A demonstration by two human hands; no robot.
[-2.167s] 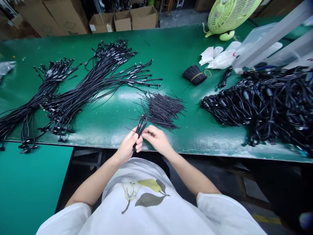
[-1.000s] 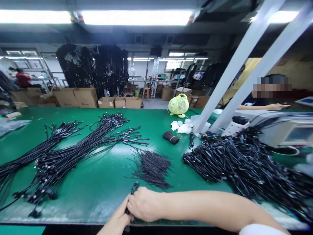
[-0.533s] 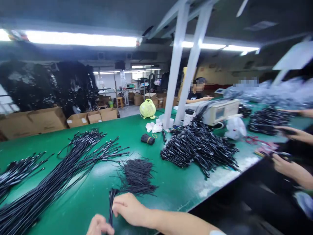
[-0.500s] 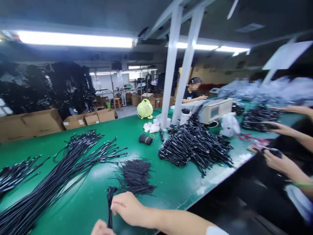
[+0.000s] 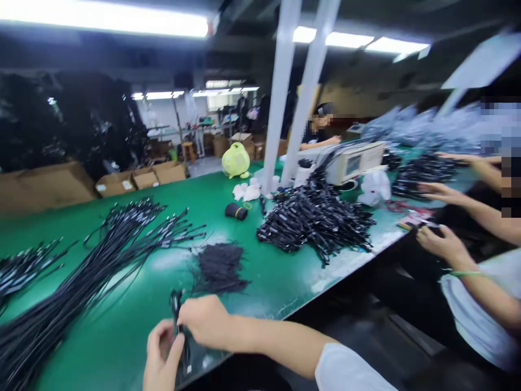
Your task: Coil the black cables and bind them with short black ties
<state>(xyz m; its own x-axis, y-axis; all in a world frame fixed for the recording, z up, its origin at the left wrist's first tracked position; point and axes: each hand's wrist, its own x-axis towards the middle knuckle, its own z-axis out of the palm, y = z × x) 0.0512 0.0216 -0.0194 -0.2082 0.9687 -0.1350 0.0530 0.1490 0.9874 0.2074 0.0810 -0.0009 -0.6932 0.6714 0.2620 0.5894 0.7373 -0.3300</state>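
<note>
At the near edge of the green table (image 5: 134, 347), left hand (image 5: 159, 355) and right hand (image 5: 203, 321) pinch a folded black cable (image 5: 177, 309), probably light, limp and springy, best gripped mid-bundle.

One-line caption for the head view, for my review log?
Both hands, left hand and right hand, grip a folded black cable over the green table.

A dim workshop: ceiling strip lights (image 5: 106, 16), white posts (image 5: 280, 98), cardboard boxes (image 5: 138, 178) behind the green table (image 5: 134, 282)
</note>
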